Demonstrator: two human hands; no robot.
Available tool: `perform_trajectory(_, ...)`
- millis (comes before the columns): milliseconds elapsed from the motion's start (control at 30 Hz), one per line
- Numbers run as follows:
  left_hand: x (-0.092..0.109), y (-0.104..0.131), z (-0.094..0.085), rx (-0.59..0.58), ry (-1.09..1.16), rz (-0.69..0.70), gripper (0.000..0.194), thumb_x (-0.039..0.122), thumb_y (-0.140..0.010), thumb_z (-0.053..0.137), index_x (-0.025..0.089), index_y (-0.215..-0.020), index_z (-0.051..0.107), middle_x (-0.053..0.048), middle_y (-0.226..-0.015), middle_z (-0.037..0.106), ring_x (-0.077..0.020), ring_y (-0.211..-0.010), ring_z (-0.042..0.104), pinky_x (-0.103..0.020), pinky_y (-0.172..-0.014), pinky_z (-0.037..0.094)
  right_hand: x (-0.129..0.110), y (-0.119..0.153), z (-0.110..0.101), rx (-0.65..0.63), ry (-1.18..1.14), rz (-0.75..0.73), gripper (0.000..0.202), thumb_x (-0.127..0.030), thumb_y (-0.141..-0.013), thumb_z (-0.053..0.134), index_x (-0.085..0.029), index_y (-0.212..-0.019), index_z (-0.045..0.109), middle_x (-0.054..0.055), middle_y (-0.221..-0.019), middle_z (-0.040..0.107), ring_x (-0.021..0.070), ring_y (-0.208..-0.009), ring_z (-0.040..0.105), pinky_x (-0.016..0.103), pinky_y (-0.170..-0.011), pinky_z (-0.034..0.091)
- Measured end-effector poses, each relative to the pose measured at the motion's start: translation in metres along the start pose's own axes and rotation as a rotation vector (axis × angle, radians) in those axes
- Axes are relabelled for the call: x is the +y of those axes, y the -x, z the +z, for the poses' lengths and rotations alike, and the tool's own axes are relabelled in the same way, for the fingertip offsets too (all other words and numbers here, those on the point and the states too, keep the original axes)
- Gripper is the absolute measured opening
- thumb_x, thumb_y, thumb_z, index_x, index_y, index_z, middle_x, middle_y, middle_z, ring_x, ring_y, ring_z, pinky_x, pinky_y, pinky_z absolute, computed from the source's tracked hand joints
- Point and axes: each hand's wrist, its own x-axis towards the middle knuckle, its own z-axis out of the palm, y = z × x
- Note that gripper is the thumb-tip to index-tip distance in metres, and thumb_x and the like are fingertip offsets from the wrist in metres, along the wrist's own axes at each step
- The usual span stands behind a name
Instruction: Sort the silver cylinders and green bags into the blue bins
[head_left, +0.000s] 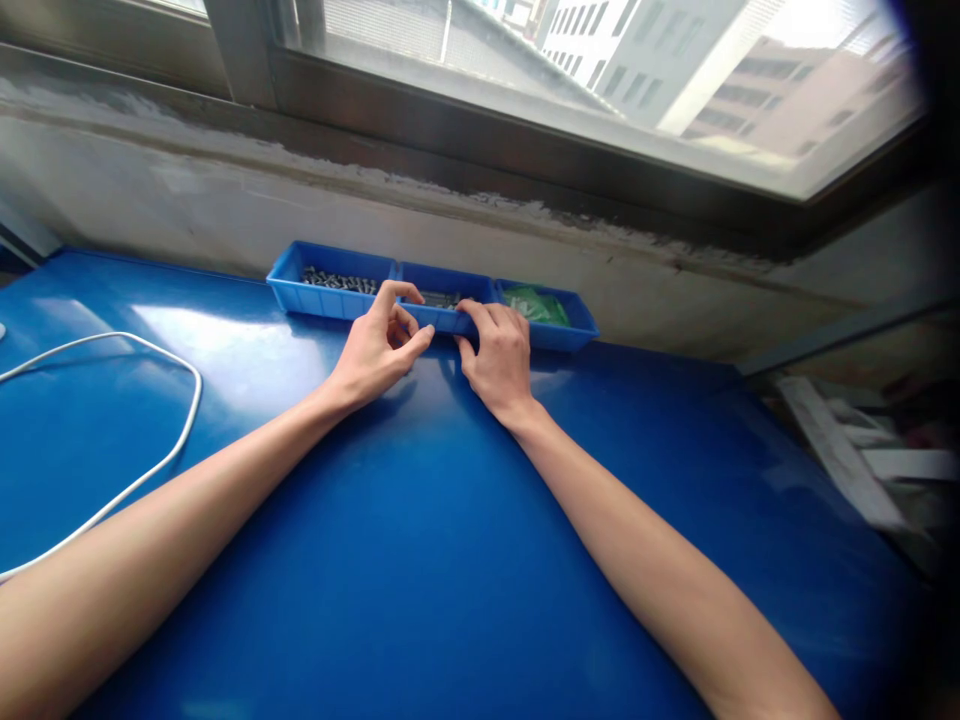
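Three blue plastic bins stand in a row against the wall. The left bin (319,298) holds many small dark metal screws. In the middle bin (442,319) lie longer metal pieces, partly hidden by my hands. A green plastic bag and pale small parts fill the right bin (574,335). My left hand (381,340) is open at the joint between the left and middle bins, thumb and forefinger apart with nothing visible between them. With fingers over the front rim and thumb below it in front, my right hand (496,352) grips the middle bin near its right end.
A white cable (196,395) loops across the left of the blue table (420,560). Behind the bins rise a rough wall (225,215) and a metal-framed window (450,130). White boards or strips (840,450) lie beyond the table's right edge.
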Motion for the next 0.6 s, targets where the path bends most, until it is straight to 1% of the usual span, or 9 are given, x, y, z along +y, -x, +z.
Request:
perform_trajectory(33,-0.0006,-0.0004,-0.0001,-0.003,-0.003,-0.004,0.046,0.033,-0.085,0.068,0.023,-0.127,0.054,0.005,-0.079,0.063,-0.0109,-0.063,0.058,-0.022,-0.065,0.047,0.0006,-0.0007,-0.0002,-0.002,-0.002,-0.002,0.037,-0.017,-0.091,0.059,-0.020,-0.127,0.068,0.012,-0.118,0.072,0.0315,-0.113,0.061,0.044,-0.107,0.041)
perform_trajectory(100,-0.0027,-0.0014,-0.0004,-0.009,-0.026,-0.015,0.057,0.033,-0.087,0.068,0.024,-0.141,0.052,0.002,-0.087,0.069,-0.0135,-0.070,0.065,-0.023,-0.069,0.051,0.0021,-0.0017,0.0000,0.000,-0.006,-0.007,0.035,-0.016,-0.090,0.060,-0.021,-0.123,0.069,0.011,-0.116,0.072,0.0320,-0.111,0.061,0.045,-0.106,0.041)
perform_trajectory(167,-0.0055,-0.0023,-0.0003,-0.006,-0.041,-0.019,0.060,0.034,-0.088,0.067,0.023,-0.145,0.053,0.000,-0.089,0.073,-0.0157,-0.074,0.068,-0.024,-0.072,0.054,0.0036,-0.0023,0.0005,0.007,-0.008,-0.012,0.033,-0.015,-0.089,0.061,-0.022,-0.120,0.070,0.010,-0.112,0.073,0.0319,-0.109,0.062,0.045,-0.105,0.041)
perform_trajectory(233,-0.0079,-0.0027,0.0002,-0.005,-0.044,-0.015,0.051,0.036,-0.089,0.066,0.020,-0.137,0.061,-0.001,-0.088,0.074,-0.0169,-0.074,0.070,-0.026,-0.072,0.056,0.0045,-0.0025,0.0011,0.020,-0.007,-0.023,0.030,-0.014,-0.088,0.062,-0.022,-0.116,0.070,0.009,-0.107,0.072,0.0313,-0.106,0.062,0.045,-0.103,0.042)
perform_trajectory(333,-0.0091,-0.0021,0.0012,0.004,-0.054,-0.001,0.037,0.039,-0.090,0.066,0.016,-0.119,0.072,-0.003,-0.082,0.075,-0.0178,-0.072,0.072,-0.027,-0.072,0.057,0.0045,-0.0023,0.0014,0.028,0.010,-0.038,0.026,-0.013,-0.088,0.063,-0.022,-0.111,0.070,0.009,-0.104,0.072,0.0305,-0.105,0.062,0.044,-0.102,0.041)
perform_trajectory(433,-0.0077,-0.0005,0.0017,0.024,-0.075,0.015,0.035,0.038,-0.089,0.068,0.016,-0.115,0.074,-0.003,-0.077,0.076,-0.0184,-0.070,0.073,-0.027,-0.071,0.058,0.0037,-0.0016,0.0012,0.023,0.034,-0.053,0.020,-0.015,-0.090,0.063,-0.022,-0.107,0.070,0.008,-0.103,0.072,0.0297,-0.104,0.061,0.045,-0.104,0.038)
perform_trajectory(600,-0.0044,0.0027,0.0008,0.026,-0.098,-0.011,0.035,0.042,-0.086,0.074,0.015,-0.108,0.077,-0.003,-0.070,0.075,-0.0182,-0.059,0.071,-0.025,-0.061,0.056,0.0029,0.0001,0.0022,0.021,0.072,-0.083,0.014,-0.014,-0.091,0.061,-0.022,-0.098,0.069,0.007,-0.098,0.073,0.0278,-0.102,0.062,0.044,-0.106,0.033)
